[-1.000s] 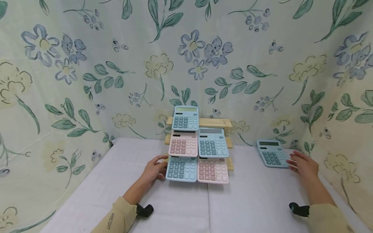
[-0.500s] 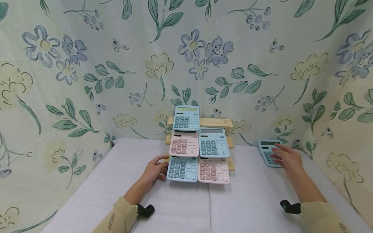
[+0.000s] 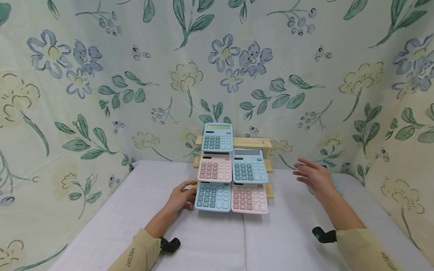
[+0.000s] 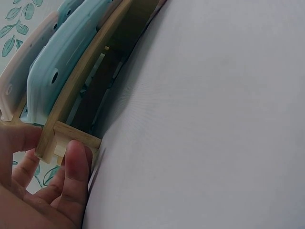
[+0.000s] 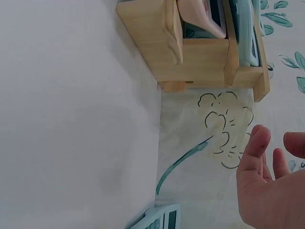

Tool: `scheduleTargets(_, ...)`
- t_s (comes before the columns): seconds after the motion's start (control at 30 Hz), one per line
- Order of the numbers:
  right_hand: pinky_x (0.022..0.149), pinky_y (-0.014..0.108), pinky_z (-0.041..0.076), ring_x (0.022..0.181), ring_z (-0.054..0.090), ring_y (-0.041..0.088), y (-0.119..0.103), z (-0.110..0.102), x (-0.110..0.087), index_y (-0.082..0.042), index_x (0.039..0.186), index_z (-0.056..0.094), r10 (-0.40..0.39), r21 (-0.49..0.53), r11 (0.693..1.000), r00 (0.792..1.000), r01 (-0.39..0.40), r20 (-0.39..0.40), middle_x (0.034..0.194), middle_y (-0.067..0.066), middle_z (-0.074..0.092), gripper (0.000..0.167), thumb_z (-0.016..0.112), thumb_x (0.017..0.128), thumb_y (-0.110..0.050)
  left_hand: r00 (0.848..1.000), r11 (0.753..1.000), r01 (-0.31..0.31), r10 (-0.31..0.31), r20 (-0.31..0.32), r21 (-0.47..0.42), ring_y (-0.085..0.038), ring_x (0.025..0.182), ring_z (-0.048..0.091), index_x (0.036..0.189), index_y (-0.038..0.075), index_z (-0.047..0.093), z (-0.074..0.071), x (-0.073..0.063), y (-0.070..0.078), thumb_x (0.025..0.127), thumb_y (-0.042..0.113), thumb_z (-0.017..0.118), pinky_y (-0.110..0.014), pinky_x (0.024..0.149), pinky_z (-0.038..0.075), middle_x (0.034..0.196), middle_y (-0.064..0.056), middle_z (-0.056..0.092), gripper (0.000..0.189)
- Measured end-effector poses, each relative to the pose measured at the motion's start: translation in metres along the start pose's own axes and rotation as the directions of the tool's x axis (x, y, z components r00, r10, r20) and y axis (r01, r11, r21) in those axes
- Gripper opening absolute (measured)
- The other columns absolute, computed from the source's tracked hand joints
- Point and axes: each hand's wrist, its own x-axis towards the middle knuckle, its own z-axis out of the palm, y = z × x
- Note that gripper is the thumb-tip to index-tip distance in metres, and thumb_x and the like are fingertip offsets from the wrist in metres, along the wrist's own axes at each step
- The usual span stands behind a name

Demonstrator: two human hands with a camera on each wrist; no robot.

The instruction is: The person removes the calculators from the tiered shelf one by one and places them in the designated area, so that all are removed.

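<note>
A tiered wooden rack (image 3: 252,142) stands by the wall and bears several calculators. On its top tier leans a blue calculator (image 3: 217,137), at the left. The middle tier has a pink calculator (image 3: 214,167) beside a blue one; below, a blue calculator (image 3: 213,197) sits left of a pink calculator (image 3: 249,198). My left hand (image 3: 179,197) holds the rack's left end between thumb and fingers, as the left wrist view shows. My right hand (image 3: 315,177) is in the air with nothing in it, partly hiding another blue calculator (image 5: 164,219) on the table.
The white-covered table (image 3: 203,241) meets a floral curtain (image 3: 152,94) behind the rack. Another curtain side (image 3: 400,180) closes off the right. Black wrist cameras (image 3: 324,235) sit at both sleeves.
My right hand has moved left and up from the right edge of the separate blue calculator, across it. That calculator has stayed on the table. My left hand stays at the rack.
</note>
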Motion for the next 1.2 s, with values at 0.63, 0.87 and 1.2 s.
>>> scheduleTargets(0.63,0.085,0.024,0.056,0.104,0.068,0.018,-0.033,0.071,-0.001,-0.01,0.154,0.039,-0.033,-0.082,0.996,0.987,0.046,0.158,0.148,0.02,0.049,0.055,0.056,0.103,-0.02,1.0,1.0,-0.002,0.002,-0.018,0.014,-0.019,0.073,0.068,0.135,0.019,0.059,-0.002,-0.002,0.001,0.097,0.026,0.063,-0.03,0.057,0.055,0.104,-0.009,0.073,0.039)
scheduleTargets(0.87,0.086,0.025,0.056,0.107,0.068,0.02,-0.04,0.094,-0.004,-0.01,0.153,0.04,-0.035,-0.045,0.998,0.977,0.046,0.211,0.15,0.022,0.047,0.053,0.056,0.103,-0.017,1.0,1.0,0.002,-0.002,-0.007,0.019,-0.019,0.074,0.068,0.136,0.02,0.058,-0.001,-0.002,0.001,0.098,0.027,0.062,-0.03,0.058,0.055,0.106,-0.009,0.073,0.04)
scheduleTargets(1.2,0.084,0.024,0.057,0.103,0.07,0.019,-0.048,0.124,0.0,-0.015,0.15,0.047,-0.006,-0.006,1.0,0.973,0.007,0.229,0.145,0.018,0.055,0.051,0.06,0.101,-0.018,1.0,1.0,-0.005,0.005,-0.001,0.023,-0.019,0.072,0.067,0.137,0.019,0.058,0.0,-0.002,0.0,0.098,0.026,0.061,-0.03,0.057,0.055,0.105,-0.009,0.074,0.039)
